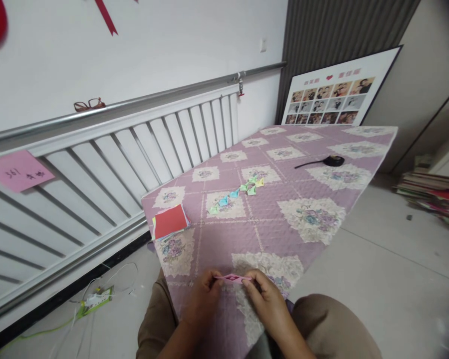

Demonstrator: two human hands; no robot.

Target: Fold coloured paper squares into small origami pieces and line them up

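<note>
A small folded piece of pink paper (232, 279) is stretched between my two hands, above the near end of the table. My left hand (205, 296) pinches its left end between thumb and fingers. On the opposite side, my right hand (261, 294) grips the right end the same way. The paper bulges slightly open in its middle. Farther up the table lies a group of small folded paper pieces (234, 194) in green, blue and yellow. A stack of coloured paper sheets (170, 222), red on top, rests at the table's left edge.
A purple flowered cloth (224, 244) covers the table. A black tape measure (334, 160) lies at the far right. Along the left stands a white radiator (153, 144), with glasses (89, 104) on the pipe above. A power strip (96, 300) with cables is on the floor.
</note>
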